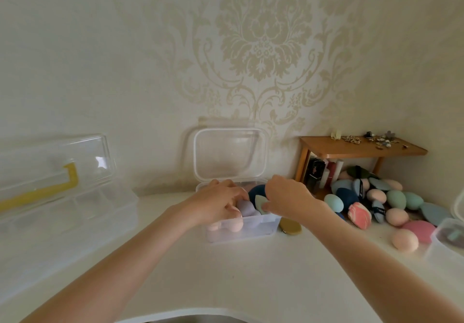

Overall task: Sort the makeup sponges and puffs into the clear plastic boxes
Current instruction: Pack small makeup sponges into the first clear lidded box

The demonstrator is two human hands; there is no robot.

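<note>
- White, smooth table (251,285) with a curved near edge, pushed against a wall (125,59) papered in cream damask.
- At the table's back edge, middle: clear plastic box (242,228), rectangular with rounded corners, hinged lid (229,154) standing upright against the wall.
- Inside the box: matte, soft-looking sponges, among them a lavender sponge (244,208), a peach sponge (236,224) and a dark blue sponge (257,191).
- Left hand (218,203) reaching into the box, fingers curled down among the sponges; whether gripping one, cannot tell.
- Right hand (288,194) over the box's right side, pinching a pale mint sponge (261,204), flat-faced and pointed.
- Just beside the box's right wall: olive-gold oval puff (290,226), lying flat.
- Toward the back right corner: loose pile of sponges and puffs (376,199), egg-shaped and teardrop, in teal, navy, peach and pink, one marbled pink and white.
- Behind the pile: small wooden shelf (361,148), trinkets on top, bottles beneath.
- At the left edge: larger clear organiser case (62,197) with yellow handle, lid raised.
- At the right edge: another clear container (445,240), partly cut off.
</note>
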